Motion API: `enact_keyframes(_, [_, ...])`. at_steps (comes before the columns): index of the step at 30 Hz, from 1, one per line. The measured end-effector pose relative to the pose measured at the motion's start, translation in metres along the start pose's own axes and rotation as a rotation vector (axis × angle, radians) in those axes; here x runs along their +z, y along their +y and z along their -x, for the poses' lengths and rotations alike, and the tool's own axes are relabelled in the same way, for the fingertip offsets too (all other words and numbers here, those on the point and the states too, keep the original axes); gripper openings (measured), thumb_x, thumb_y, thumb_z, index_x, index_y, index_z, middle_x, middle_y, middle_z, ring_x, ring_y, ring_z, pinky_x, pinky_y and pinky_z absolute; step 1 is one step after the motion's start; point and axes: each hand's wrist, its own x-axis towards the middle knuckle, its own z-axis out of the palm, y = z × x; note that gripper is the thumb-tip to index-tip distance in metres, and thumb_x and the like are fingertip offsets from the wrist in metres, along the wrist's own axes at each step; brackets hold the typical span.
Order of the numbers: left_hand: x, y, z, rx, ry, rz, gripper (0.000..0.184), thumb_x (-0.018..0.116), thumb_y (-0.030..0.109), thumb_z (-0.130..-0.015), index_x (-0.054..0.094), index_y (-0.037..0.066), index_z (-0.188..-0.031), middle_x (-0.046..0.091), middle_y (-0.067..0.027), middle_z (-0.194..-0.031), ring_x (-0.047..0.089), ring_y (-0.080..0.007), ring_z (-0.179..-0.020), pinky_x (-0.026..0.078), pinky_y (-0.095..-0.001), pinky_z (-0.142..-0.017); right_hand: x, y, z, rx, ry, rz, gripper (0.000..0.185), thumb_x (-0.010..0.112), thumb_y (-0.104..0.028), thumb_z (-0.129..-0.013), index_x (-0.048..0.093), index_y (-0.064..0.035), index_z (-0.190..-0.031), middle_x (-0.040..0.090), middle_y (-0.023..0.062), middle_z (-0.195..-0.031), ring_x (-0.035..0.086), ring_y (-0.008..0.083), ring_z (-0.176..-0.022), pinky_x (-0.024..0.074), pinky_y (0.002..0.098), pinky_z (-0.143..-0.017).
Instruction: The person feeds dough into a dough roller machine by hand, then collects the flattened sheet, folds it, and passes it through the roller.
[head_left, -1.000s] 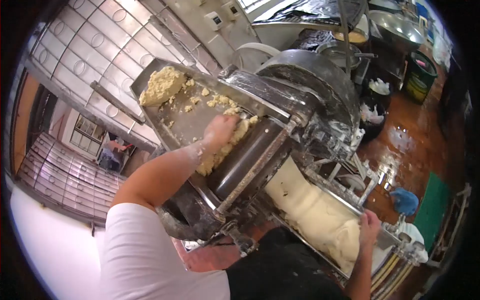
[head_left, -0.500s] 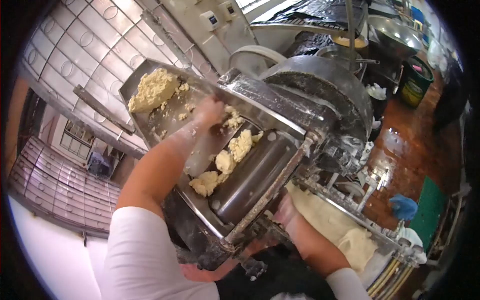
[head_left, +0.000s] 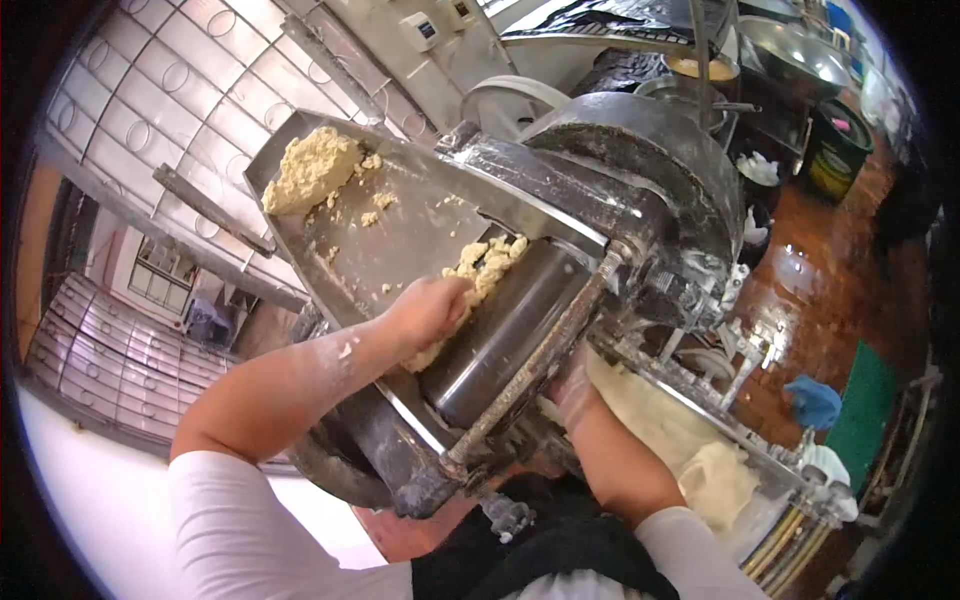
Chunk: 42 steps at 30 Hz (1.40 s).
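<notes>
My left hand (head_left: 435,312) is closed in a fist against the crumbly dough (head_left: 482,275) lying along the steel roller (head_left: 505,335). Whether it grips any dough is hidden. A larger lump of dough (head_left: 312,172) sits at the upper end of the metal feed tray (head_left: 375,245), with loose crumbs around it. My right hand (head_left: 570,385) reaches under the roller's front bar, its fingers mostly hidden by the machine, beside the upper end of the smooth dough sheet (head_left: 640,405). That sheet lies in the lower tray, bunched at its far end (head_left: 718,482).
A large round machine guard (head_left: 640,140) stands beyond the roller. At the right are a green bin (head_left: 835,155), a blue cloth (head_left: 812,400) and a green mat (head_left: 862,415) on the wet red floor (head_left: 790,270). Metal bowls (head_left: 795,55) stand at the back right.
My left hand has gone up the feed tray and come back down to the dough at the roller. My right hand has moved from the lower tray's far end to beneath the roller.
</notes>
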Motion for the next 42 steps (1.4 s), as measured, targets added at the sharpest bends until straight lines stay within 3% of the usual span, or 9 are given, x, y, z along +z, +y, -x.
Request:
enact_keyframes(3, [0.0, 0.003, -0.003, -0.144, -0.059, 0.118, 0.036, 0.047, 0.02, -0.092, 0.044, 0.001, -0.062, 0.047, -0.0083, -0.059, 0.049, -0.0229, -0.057, 0.042, -0.0362, -0.055, 0.003, 0.005, 0.007, -0.012, -0.028, -0.004, 0.065, 0.038, -0.061, -0.092, 0.052, -0.01, -0.13, 0.056, 0.0121, -0.127, 0.055, 0.0307, -0.113, 0.0469, 0.0469, -0.094])
enact_keyframes(6, [-0.04, -0.013, -0.015, 0.543, -0.091, -0.483, 0.035, 0.051, 0.029, -0.086, 0.054, 0.0, -0.067, 0.058, -0.0135, -0.07, 0.058, -0.0277, -0.068, 0.046, -0.0381, -0.063, 0.007, -0.001, 0.017, 0.037, 0.0, -0.009, 0.065, 0.034, -0.061, -0.093, 0.052, -0.0103, -0.129, 0.057, 0.0119, -0.123, 0.056, 0.0318, -0.11, 0.0455, 0.0487, -0.095])
enact_keyframes(12, [-0.029, 0.005, 0.03, 0.17, -0.279, -1.295, 0.028, 0.053, 0.024, -0.079, 0.069, 0.003, -0.087, 0.069, -0.0163, -0.097, 0.067, -0.0272, -0.09, 0.052, -0.0384, -0.075, -0.031, -0.006, 0.035, 0.027, 0.025, -0.036, 0.057, 0.037, -0.053, -0.094, 0.052, -0.0101, -0.129, 0.057, 0.0156, -0.122, 0.056, 0.0321, -0.111, 0.0463, 0.047, -0.095])
enact_keyframes(13, [-0.04, -0.051, -0.026, 0.461, -0.445, -1.312, 0.025, 0.052, 0.018, -0.078, 0.067, -0.001, -0.082, 0.069, -0.0182, -0.086, 0.067, -0.0262, -0.074, 0.052, -0.0371, -0.063, -0.033, -0.006, 0.041, 0.013, 0.013, -0.005, 0.058, 0.036, -0.055, -0.094, 0.052, -0.011, -0.129, 0.058, 0.0156, -0.121, 0.057, 0.0318, -0.11, 0.0466, 0.047, -0.094])
enact_keyframes(16, [-0.025, -0.022, -0.004, -0.032, -0.236, -0.646, 0.02, 0.053, 0.014, -0.074, 0.066, -0.001, -0.075, 0.063, -0.014, -0.067, 0.061, -0.0218, -0.055, 0.048, -0.0353, -0.047, -0.055, -0.009, 0.047, -0.019, -0.29, -0.027, 0.069, 0.025, -0.066, -0.092, 0.049, -0.0147, -0.13, 0.059, 0.0167, -0.11, 0.058, 0.0327, -0.099, 0.0503, 0.049, -0.083])
enact_keyframes(20, [-0.016, -0.024, -0.001, -0.119, -0.088, -0.005, 0.011, 0.053, 0.015, -0.073, 0.059, 0.006, -0.071, 0.047, -0.0018, -0.052, 0.044, -0.0139, -0.039, 0.032, -0.0297, -0.035, -0.025, -0.016, 0.075, 0.019, 0.122, 0.045, 0.062, 0.024, -0.062, -0.096, 0.055, -0.012, -0.116, 0.063, 0.0138, -0.092, 0.064, 0.0282, -0.082, 0.0559, 0.0433, -0.067])
enact_keyframes(24, [-0.033, -0.034, -0.037, 0.123, 0.135, 0.39, 0.022, 0.053, 0.026, -0.084, 0.057, 0.007, -0.073, 0.043, -0.0022, -0.054, 0.043, -0.0155, -0.041, 0.031, -0.0307, -0.037, -0.067, -0.024, 0.084, -0.054, 0.04, -0.123, 0.066, 0.039, -0.067, -0.088, 0.056, -0.014, -0.123, 0.061, 0.012, -0.114, 0.061, 0.0298, -0.098, 0.0508, 0.0495, -0.086])
enact_keyframes(36, [-0.042, -0.025, -0.058, 0.4, 0.59, -0.104, 0.047, 0.056, 0.047, -0.084, 0.065, 0.003, -0.098, 0.06, -0.0128, -0.073, 0.057, -0.0227, -0.062, 0.044, -0.0371, -0.059, -0.075, -0.077, 0.25, -0.289, 0.052, 0.048, 0.078, 0.033, -0.07, -0.089, 0.041, -0.0112, -0.141, 0.048, 0.0124, -0.139, 0.046, 0.0323, -0.127, 0.0345, 0.0492, -0.108])
enact_keyframes(42, [-0.033, -0.002, -0.005, 0.304, 0.608, -0.785, 0.04, 0.053, 0.039, -0.084, 0.067, 0.005, -0.098, 0.068, -0.0189, -0.094, 0.065, -0.0336, -0.089, 0.049, -0.044, -0.083, -0.135, -0.077, 0.275, -0.245, 0.488, 0.568, 0.056, 0.065, -0.035, -0.088, 0.051, 0.0005, -0.129, 0.059, 0.0125, -0.123, 0.057, 0.0275, -0.112, 0.0442, 0.0398, -0.098])
